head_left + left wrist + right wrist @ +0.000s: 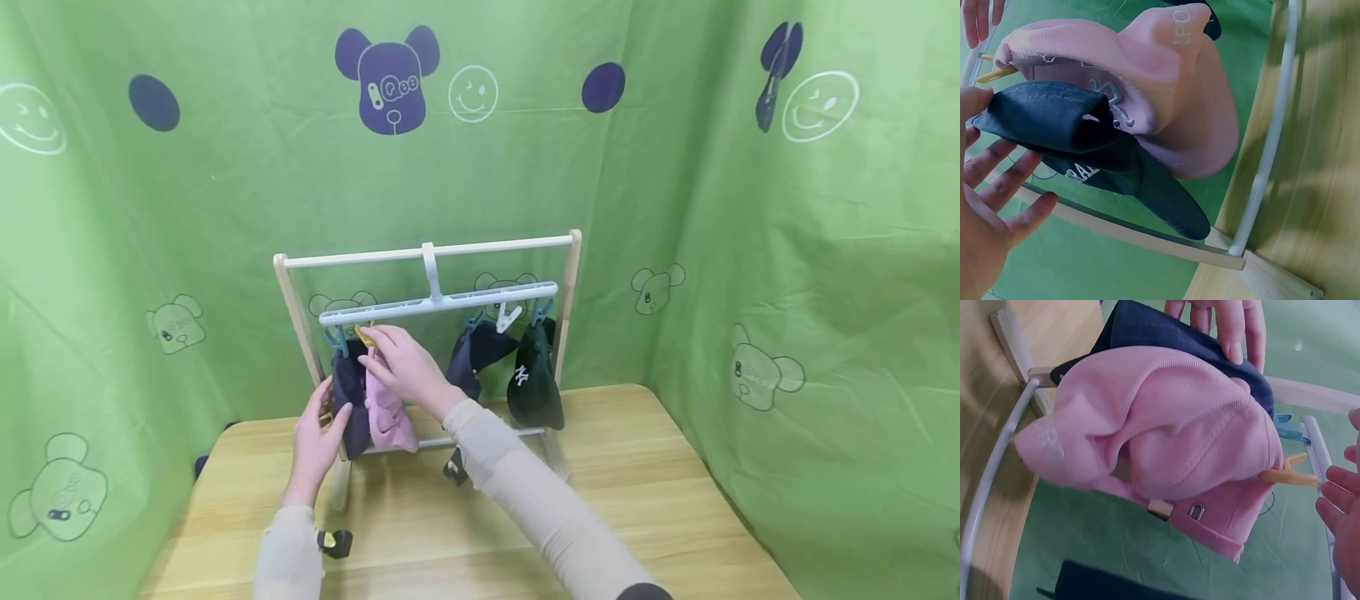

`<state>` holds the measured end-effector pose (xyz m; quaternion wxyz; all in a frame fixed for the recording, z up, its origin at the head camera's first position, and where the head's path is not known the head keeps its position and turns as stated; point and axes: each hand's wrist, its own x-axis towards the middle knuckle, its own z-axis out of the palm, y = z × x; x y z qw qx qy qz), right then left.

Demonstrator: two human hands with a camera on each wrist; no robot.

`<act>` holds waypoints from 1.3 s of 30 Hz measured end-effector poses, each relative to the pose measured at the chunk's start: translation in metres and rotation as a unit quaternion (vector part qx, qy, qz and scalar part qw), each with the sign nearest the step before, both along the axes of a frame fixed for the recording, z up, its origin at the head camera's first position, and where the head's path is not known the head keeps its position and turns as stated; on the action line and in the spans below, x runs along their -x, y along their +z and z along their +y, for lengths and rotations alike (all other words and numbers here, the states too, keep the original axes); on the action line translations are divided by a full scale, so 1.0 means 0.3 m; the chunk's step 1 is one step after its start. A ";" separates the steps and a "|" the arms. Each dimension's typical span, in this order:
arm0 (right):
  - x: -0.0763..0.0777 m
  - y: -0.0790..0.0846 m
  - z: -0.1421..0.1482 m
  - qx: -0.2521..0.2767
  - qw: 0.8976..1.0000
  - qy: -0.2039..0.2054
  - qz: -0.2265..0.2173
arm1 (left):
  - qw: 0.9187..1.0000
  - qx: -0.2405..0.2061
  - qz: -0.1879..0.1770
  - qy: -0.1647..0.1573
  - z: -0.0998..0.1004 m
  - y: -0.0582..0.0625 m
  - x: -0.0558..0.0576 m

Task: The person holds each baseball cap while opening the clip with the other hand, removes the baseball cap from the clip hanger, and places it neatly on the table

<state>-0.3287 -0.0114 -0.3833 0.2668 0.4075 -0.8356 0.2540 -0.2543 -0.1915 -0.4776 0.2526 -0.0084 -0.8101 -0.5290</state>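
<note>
My left hand point(315, 437) grips the edge of a navy cap point(1054, 112), thumb on one side and fingers on the other. Light lettering shows on that cap in the left wrist view. Beside it hangs a pink cap point(1179, 419) with a metal buckle on its strap. A yellow-orange clothespin point(1291, 477) bites the pink cap's edge. Close to this clothespin is my right hand point(408, 367); its loosely straight fingers point(1340, 490) appear just off the clip's handles. A blue clothespin point(337, 338) is above the navy cap.
A pale blue bar hanger point(487, 298) hangs from a wooden rack point(570, 292) on a wood-grain table point(637, 500). Farther right hang another dark cap point(465, 367) and a black cap point(534, 387) with a white logo, with a white clothespin point(507, 317) between them. Green curtains surround the table.
</note>
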 end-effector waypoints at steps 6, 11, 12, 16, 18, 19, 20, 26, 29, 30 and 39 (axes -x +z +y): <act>-0.005 0.004 -0.028 -0.016 0.998 0.009 -0.055 | 1.000 0.010 0.009 0.013 0.009 0.001 0.004; -0.012 0.001 -0.051 -0.019 0.997 0.021 -0.065 | 0.999 0.024 0.009 0.019 0.012 -0.003 0.008; -0.013 -0.001 -0.056 -0.021 0.997 0.024 -0.067 | 0.999 0.024 0.009 0.020 0.013 -0.004 0.008; -0.019 -0.007 -0.075 -0.031 0.996 0.026 -0.077 | 0.999 0.031 0.008 0.027 0.017 -0.005 0.002; -0.021 -0.011 -0.083 -0.036 0.996 0.022 -0.082 | 0.999 0.036 0.009 0.033 0.019 -0.006 -0.003; -0.023 -0.011 -0.085 -0.037 0.995 0.021 -0.085 | 0.999 0.040 0.011 0.035 0.021 -0.006 -0.006; -0.026 -0.011 -0.087 -0.039 0.995 0.019 -0.088 | 0.998 0.043 0.014 0.037 0.022 -0.006 -0.008; -0.032 -0.009 -0.100 -0.047 0.994 0.012 -0.095 | 0.997 0.056 0.037 0.043 0.030 -0.011 -0.016; -0.033 -0.009 -0.107 -0.047 0.993 0.009 -0.105 | 0.996 0.061 0.051 0.047 0.038 -0.013 -0.020; -0.032 -0.010 -0.109 -0.047 0.993 0.007 -0.108 | 0.995 0.064 0.055 0.050 0.041 -0.015 -0.021; -0.037 -0.015 -0.130 -0.056 0.991 -0.014 -0.125 | 0.989 0.072 0.094 0.092 0.068 -0.029 -0.042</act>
